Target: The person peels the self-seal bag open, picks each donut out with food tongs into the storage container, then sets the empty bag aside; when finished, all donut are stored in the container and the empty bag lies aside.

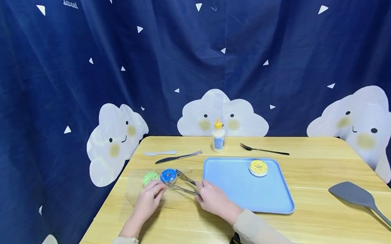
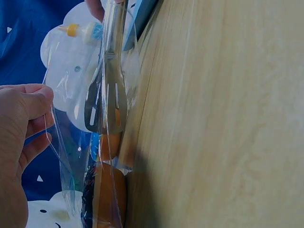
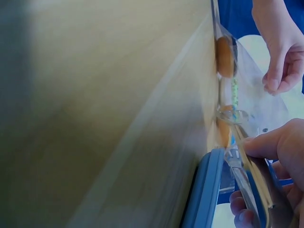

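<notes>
Fingers of left hand [image 1: 148, 200] pinch clear bag [image 3: 256, 99], right hand [image 1: 215, 198] grips tongs [image 2: 112, 73]; wooden table [image 1: 187, 233] lower frame, navy cloud-print curtain [image 1: 192, 45] across top.

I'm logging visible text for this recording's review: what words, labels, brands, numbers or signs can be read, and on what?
"sweet": dark blue curtain, along the top edge, right of the middle.
"sweet": same curtain, top left.
Label on the yellow-capped bottle: too small and blurred to read.
No other text is legible.
</notes>
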The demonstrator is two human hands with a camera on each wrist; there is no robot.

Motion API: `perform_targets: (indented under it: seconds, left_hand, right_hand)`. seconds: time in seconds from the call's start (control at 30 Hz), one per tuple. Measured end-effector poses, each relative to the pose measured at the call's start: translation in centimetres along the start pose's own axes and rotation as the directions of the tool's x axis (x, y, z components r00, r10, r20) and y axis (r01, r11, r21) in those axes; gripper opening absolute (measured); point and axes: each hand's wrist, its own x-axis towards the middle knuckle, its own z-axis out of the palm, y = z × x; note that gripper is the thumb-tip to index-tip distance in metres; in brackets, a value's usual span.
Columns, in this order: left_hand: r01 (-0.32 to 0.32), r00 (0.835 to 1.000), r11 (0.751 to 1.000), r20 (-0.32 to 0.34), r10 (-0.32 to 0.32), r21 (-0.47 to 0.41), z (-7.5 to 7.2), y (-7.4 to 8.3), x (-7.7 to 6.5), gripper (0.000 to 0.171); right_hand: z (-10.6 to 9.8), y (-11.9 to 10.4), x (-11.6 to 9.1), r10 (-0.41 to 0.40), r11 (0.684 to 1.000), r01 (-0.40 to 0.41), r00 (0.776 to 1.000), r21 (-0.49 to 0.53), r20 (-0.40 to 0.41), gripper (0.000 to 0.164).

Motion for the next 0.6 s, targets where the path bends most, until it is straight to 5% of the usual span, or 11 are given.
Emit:
perform_targets:
  seconds: [0.27, 0.6]
  left_hand:
    - [0.007, 1.0, 1.0, 0.016, -0.007, 0.009, 0.1, 0.0, -0.1, 0.025]
    - [0.025, 0.999, 0.999, 0.031, -0.026, 0.031, 0.3, -0.1, -0.2, 0.017]
  right_hand:
    - [-0.2, 0.7, -0.8, -0.029, 0.999, 0.028, 0.999, -0.02, -0.024, 0.043]
    - [-1.3, 2.9, -3.3, -0.054, 0.995, 0.061, 0.994, 0.075, -0.09, 0.044]
